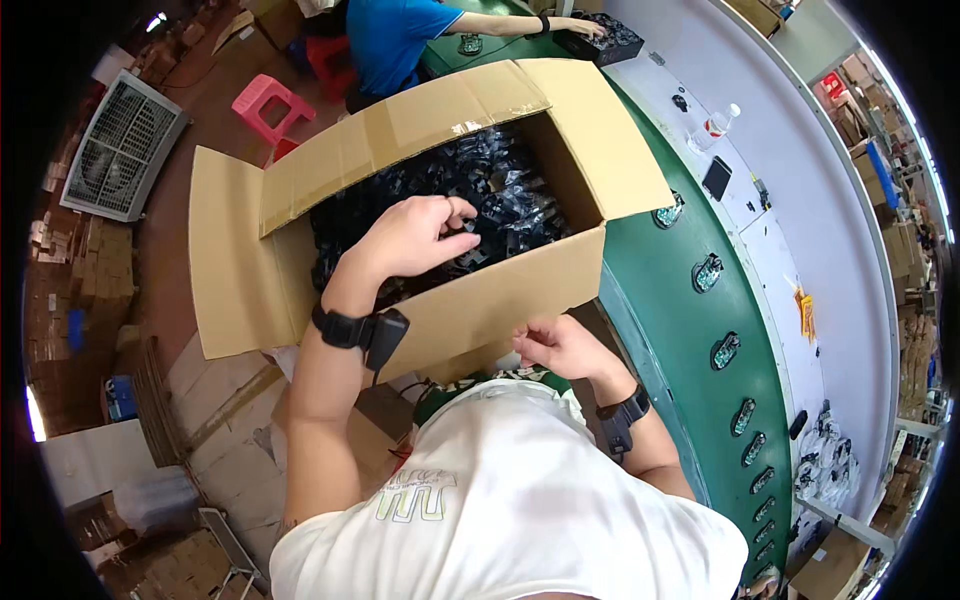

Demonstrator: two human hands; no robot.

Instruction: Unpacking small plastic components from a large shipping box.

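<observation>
A large open cardboard box [500, 305] stands in front of me with its flaps folded out. Many dark parts in clear plastic bags [515, 205] fill it. Over the box's mouth hangs my left hand [420, 235], its fingers bent and the thumb apart, with nothing seen between them. My right hand [565, 347] is beside the box's near wall, low and to the right. Its fingers are curled in toward the thumb, and whatever they may hold is hidden. Black bands with small devices are strapped on both wrists.
A green conveyor belt [690, 330] curves along the right, carrying a row of small circuit-board assemblies [726, 350]. On the ledge beyond are a plastic bottle [715, 128] and a black phone [717, 178]. A co-worker in blue [400, 40] reaches to a black tray [615, 42]. A red stool [270, 107] stands left.
</observation>
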